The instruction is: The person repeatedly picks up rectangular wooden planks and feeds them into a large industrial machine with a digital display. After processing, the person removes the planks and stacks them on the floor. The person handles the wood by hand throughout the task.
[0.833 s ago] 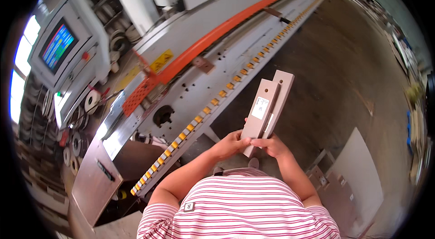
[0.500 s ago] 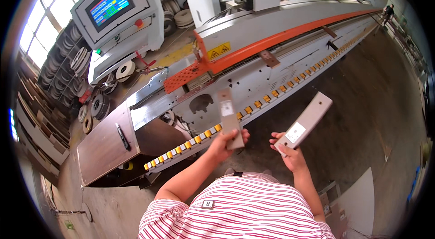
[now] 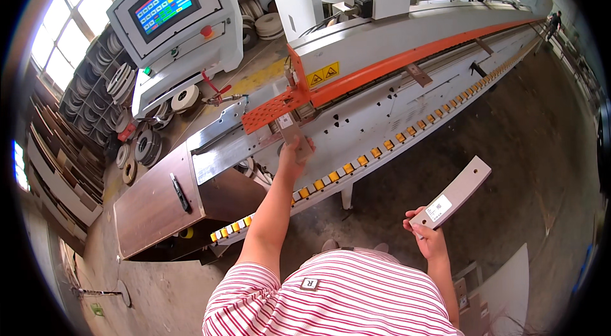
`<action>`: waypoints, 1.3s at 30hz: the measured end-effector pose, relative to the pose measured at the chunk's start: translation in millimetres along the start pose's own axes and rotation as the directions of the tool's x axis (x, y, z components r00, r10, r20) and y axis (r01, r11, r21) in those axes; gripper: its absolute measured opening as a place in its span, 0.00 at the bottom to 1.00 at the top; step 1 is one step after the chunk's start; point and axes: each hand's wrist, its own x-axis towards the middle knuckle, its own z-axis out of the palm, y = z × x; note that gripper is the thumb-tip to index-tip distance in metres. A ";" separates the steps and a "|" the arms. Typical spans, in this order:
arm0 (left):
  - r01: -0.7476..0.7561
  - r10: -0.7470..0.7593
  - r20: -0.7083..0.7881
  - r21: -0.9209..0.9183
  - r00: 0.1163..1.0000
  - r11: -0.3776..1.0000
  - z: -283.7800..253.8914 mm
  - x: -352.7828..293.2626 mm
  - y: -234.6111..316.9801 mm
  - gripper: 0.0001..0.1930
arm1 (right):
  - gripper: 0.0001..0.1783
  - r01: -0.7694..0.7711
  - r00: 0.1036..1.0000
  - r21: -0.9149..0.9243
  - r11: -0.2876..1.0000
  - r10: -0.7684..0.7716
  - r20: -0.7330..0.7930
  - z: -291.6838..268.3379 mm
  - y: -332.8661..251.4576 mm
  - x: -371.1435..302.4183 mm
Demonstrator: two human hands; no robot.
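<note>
My left hand (image 3: 296,150) reaches over the bed of a long grey machine (image 3: 363,121), fingers closed on a short brown board strip (image 3: 306,151) with a white label. The strip's far end lies at the orange perforated guard (image 3: 270,112), partly under its edge. My right hand (image 3: 428,237), held out over the floor, grips the lower end of a longer, pale board strip (image 3: 470,178). That one has a white label and a round hole near each end, and it tilts up to the right.
Yellow rollers (image 3: 363,160) line the machine's near edge. Farther along its orange rail sits another brown piece (image 3: 419,75). At left are a control panel (image 3: 167,6) and a brown board top (image 3: 153,212) bearing a black knife (image 3: 180,193). A person (image 3: 554,24) stands far right.
My left hand has carried its board strip forward and left, from above the rollers to the orange guard. My right hand and its strip have shifted slightly right and lower in view.
</note>
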 end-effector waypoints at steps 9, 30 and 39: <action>0.026 -0.015 -0.070 0.161 0.997 0.987 -0.2 17.7 3.5 0.22 | 0.22 0.009 0.998 0.001 1.000 -0.009 -0.069 -5.5 -7.8 5.0; 0.047 -0.031 -0.078 0.222 0.996 0.974 71.6 60.5 -39.5 0.22 | 0.25 -0.077 0.997 -0.018 0.997 0.077 0.024 -8.0 -33.6 44.6; 0.075 -0.069 -0.035 0.261 0.997 0.962 119.3 116.1 -89.3 0.27 | 0.41 -0.222 0.930 0.074 0.972 0.189 0.316 -23.2 -38.5 3.9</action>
